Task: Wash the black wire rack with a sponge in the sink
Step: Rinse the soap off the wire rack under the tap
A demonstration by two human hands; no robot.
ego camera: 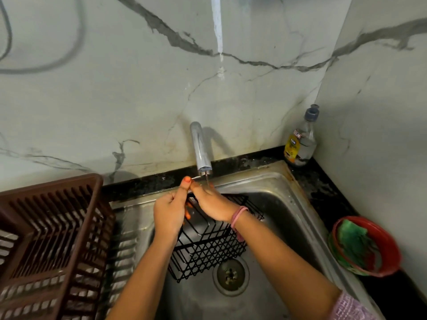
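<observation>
The black wire rack (208, 248) lies tilted in the steel sink (286, 204), just left of the drain. Both hands are joined above the rack's far end, under the faucet (200, 146), which lets down a thin stream of water. My left hand (168, 215) curls its thumb and fingers round the fingers of my right hand (211, 202). My right hand's fingers reach straight toward the spout. Neither hand holds the rack. A green sponge (354, 245) sits in a red bowl (390, 250) on the counter at the right.
A brown plastic dish basket (53, 227) stands on the drainboard at the left. A clear bottle with a yellow label (300, 142) stands in the back right corner. The drain (231, 274) is open in the sink floor. Marble wall rises behind.
</observation>
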